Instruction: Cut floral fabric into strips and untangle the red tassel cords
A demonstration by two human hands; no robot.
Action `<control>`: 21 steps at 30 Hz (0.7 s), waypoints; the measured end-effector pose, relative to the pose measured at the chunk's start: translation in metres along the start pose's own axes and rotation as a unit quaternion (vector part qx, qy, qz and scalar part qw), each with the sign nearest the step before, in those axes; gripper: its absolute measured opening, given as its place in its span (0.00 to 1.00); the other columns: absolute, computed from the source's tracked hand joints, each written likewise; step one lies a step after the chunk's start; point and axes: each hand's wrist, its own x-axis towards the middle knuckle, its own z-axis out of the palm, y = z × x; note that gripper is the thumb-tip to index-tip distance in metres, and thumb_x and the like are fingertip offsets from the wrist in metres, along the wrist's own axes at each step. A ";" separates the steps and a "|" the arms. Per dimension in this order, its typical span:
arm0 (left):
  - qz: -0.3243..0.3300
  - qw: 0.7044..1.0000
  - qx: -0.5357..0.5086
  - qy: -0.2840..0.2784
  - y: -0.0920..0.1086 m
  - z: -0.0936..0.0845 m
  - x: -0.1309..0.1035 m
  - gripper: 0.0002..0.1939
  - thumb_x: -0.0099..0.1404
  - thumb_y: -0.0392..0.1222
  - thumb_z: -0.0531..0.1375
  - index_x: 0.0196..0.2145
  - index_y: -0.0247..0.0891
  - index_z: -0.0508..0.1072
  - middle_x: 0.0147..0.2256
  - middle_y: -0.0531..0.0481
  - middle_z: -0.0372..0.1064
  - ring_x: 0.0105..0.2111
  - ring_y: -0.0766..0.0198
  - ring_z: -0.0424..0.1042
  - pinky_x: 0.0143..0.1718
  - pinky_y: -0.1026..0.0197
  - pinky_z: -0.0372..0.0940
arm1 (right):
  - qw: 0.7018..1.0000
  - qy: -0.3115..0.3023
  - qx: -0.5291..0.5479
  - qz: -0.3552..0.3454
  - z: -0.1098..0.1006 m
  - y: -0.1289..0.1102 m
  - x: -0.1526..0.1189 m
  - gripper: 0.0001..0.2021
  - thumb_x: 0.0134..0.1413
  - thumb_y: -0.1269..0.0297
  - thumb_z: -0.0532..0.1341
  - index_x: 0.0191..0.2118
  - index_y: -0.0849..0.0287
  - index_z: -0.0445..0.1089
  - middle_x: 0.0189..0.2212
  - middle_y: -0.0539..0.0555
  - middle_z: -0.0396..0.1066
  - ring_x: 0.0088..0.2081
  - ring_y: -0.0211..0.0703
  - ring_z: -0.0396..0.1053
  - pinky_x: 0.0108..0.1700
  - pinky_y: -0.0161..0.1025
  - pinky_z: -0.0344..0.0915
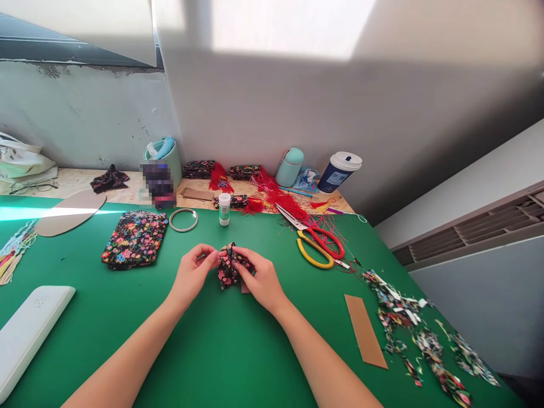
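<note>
Between my two hands is a small piece of black floral fabric point(228, 273), gathered and folded, held just above the green mat. My left hand point(193, 272) pinches its left edge between thumb and fingertips. On the other side, my right hand point(260, 277) grips the fabric with thumb and index finger. A bit of brown card point(245, 287) shows under the right fingers; how it joins the fabric is hidden. Just beyond the hands stands a white glue stick point(224, 209), upright with its cap on. A silver ring point(183, 220) lies left of it.
Folded floral fabric point(135, 240) lies left, near a white power bank point(34, 334). Scissors point(317, 241) with red and yellow handles rest at right, beside red tassels point(289, 204). A cardboard strip point(365, 331) and fabric scraps point(395, 306) are farther right. A paper cup point(339, 173) stands behind.
</note>
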 end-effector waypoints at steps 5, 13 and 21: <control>0.047 0.995 0.085 -0.021 -0.004 0.003 -0.002 0.18 0.51 0.47 0.66 0.38 0.37 0.70 0.40 0.47 0.71 0.38 0.59 0.73 0.40 0.56 0.69 | 0.973 0.039 0.202 0.105 -0.001 -0.001 0.005 0.17 0.48 0.64 0.64 0.46 0.55 0.70 0.44 0.55 0.75 0.45 0.47 0.72 0.51 0.46 0.66; 0.060 0.986 0.157 -0.003 -0.007 -0.001 -0.003 0.11 0.58 0.46 0.59 0.34 0.36 0.72 0.28 0.51 0.70 0.28 0.65 0.69 0.30 0.63 0.65 | 0.943 0.064 0.287 0.154 -0.013 -0.004 0.010 0.20 0.41 0.60 0.69 0.44 0.54 0.72 0.38 0.52 0.76 0.40 0.44 0.72 0.45 0.42 0.68; -0.041 0.990 0.132 0.027 -0.003 -0.012 0.006 0.14 0.57 0.47 0.57 0.38 0.37 0.68 0.29 0.52 0.69 0.17 0.67 0.68 0.19 0.64 0.63 | 0.963 0.033 0.196 0.182 -0.025 0.009 0.013 0.13 0.43 0.55 0.66 0.35 0.58 0.74 0.31 0.53 0.76 0.34 0.44 0.72 0.40 0.43 0.68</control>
